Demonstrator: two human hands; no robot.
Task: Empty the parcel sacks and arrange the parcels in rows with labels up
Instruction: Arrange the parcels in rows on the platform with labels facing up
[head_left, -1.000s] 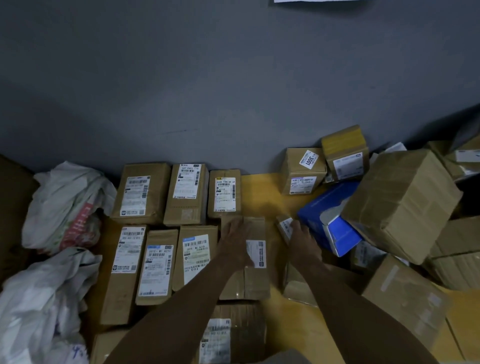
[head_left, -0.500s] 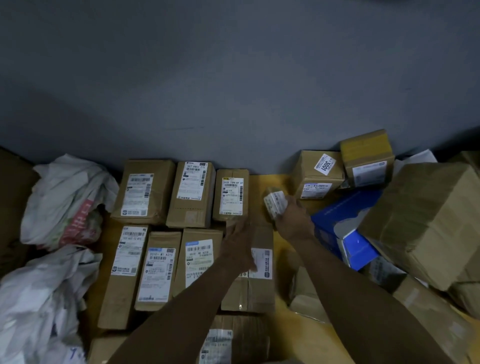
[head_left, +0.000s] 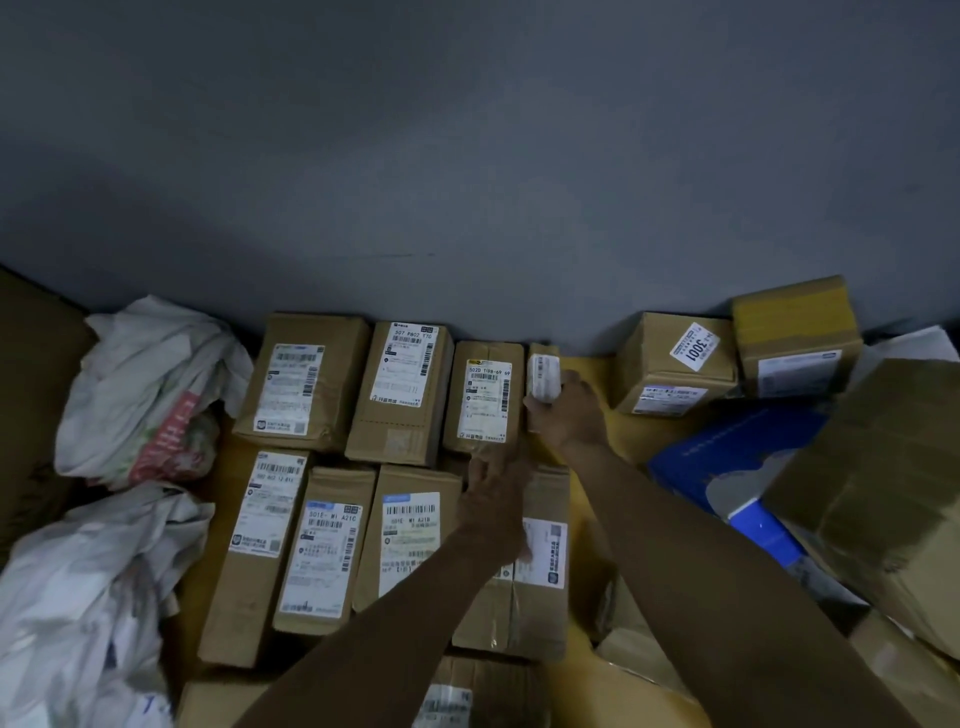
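Right hand (head_left: 569, 410) was curled round a small parcel (head_left: 544, 376), fingers and thumb pinching its near end. The parcel was at the right end of the back row, just beside the third box (head_left: 485, 395), white label up. Whether it rested on the yellow surface (head_left: 634, 436) could not be told. Left hand (head_left: 493, 499) lay flat, fingers straight and slightly spread, on the fourth front box (head_left: 540, 571), covering part of its label.

Big carton (head_left: 883, 493) sat tilted in the pile at right: brown, taped, creased. It hid part of a blue box (head_left: 737, 462). Upper sack (head_left: 145, 384) and lower sack (head_left: 88, 587) lay at left, white plastic, crumpled; contents could not be told.

Back row: three brown cardboard boxes against the grey wall (head_left: 467, 156), labels up. Front row: four longer boxes, labels up. Near the wall at right, a box with a "3001" sticker (head_left: 675, 364) touched a yellow-taped box (head_left: 795, 332).
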